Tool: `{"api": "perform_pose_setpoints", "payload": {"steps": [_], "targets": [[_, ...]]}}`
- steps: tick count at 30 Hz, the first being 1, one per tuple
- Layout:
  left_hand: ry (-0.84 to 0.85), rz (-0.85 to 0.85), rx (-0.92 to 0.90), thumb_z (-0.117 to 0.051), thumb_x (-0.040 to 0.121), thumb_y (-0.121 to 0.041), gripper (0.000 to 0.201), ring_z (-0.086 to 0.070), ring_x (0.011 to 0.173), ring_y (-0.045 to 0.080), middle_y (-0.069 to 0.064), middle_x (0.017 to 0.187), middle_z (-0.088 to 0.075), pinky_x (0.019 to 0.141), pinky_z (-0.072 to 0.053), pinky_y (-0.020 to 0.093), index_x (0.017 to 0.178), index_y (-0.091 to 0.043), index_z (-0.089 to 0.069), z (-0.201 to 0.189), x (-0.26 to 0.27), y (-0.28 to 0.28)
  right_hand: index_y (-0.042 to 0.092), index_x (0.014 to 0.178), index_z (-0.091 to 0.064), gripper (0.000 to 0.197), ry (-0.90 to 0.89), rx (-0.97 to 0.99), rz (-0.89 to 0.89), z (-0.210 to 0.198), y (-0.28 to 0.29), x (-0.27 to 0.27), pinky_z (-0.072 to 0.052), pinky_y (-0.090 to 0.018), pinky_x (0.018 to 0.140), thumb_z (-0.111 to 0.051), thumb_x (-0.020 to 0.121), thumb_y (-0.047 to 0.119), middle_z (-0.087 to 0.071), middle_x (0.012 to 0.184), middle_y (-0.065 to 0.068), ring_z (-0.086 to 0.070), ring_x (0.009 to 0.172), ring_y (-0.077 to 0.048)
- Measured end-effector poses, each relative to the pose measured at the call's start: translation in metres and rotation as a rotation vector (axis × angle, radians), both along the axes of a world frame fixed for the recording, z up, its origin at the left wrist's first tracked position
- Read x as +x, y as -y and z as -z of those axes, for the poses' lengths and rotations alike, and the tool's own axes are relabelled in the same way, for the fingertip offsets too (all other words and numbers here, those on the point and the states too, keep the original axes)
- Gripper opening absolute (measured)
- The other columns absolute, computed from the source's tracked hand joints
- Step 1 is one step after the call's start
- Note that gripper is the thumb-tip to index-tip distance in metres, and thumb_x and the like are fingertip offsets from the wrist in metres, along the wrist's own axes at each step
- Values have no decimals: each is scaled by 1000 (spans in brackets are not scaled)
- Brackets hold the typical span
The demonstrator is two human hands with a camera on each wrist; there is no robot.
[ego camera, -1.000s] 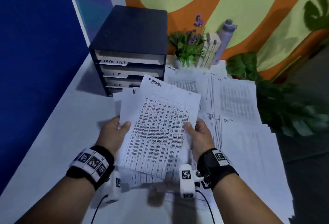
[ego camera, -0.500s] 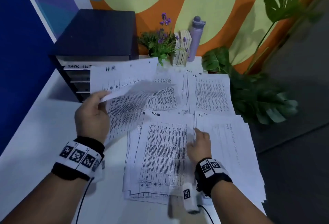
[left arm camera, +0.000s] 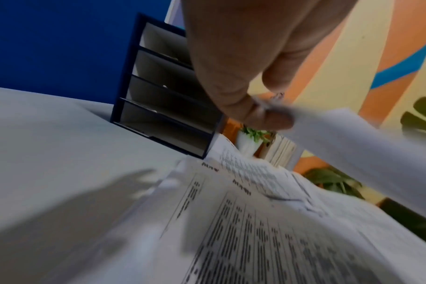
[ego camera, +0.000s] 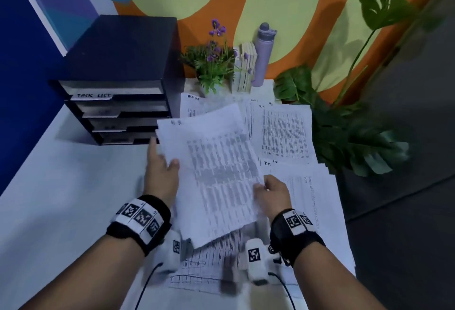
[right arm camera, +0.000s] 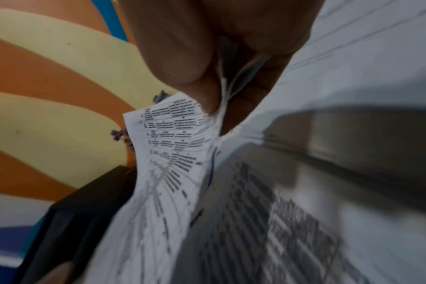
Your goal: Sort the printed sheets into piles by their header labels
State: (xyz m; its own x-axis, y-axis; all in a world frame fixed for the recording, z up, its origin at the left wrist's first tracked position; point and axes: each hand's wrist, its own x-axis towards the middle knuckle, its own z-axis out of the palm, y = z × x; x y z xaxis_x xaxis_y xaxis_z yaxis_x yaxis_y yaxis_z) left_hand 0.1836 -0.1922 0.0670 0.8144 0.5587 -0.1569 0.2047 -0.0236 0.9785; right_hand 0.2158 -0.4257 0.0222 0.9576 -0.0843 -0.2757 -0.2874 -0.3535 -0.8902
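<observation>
White table (ego camera: 61, 186) | right hand (ego camera: 272, 192) now pinches held sheets (ego camera: 216, 174) | left hand (ego camera: 161, 171) lowered

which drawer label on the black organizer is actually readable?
Only the top drawer's label on the black organizer: it reads "TASK LIST". The labels on the three drawers below it are too blurred to read.

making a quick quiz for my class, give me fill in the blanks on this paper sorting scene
1. The top drawer of the black drawer organiser is labelled ____ list.
2. The right hand pinches the edge of the held white printed sheets between fingers and ____.
3. The tall lilac water bottle stands upright against the ____.
4. The purple-flowered plant stands ____ of that bottle in the head view.

Missing: task; thumb; wall; left
</observation>
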Motion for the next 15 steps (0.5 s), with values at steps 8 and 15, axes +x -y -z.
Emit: {"api": "perform_pose_setpoints", "payload": {"steps": [8, 15], "targets": [[-439, 419, 448, -61, 93, -25, 60, -38, 137, 25, 8, 153, -27, 113, -34, 40, 147, -21, -36, 67, 10, 18, 19, 100, -59, 21, -33, -210, 322, 12, 72, 69, -41, -26, 69, -51, 89, 4, -58, 86, -6, -56, 76, -26], [-753, 556, 787, -63, 84, -51, 78, -2, 149, 24, -3, 162, -1, 116, -17, 57, 150, -39, -23, 92, 17, 22, 23, 134, -47, 54, 28, -186, 363, 9, 109, 133, -50, -31, 69, -41, 89, -5, -62, 113, -12, -62, 89, -27]]}}
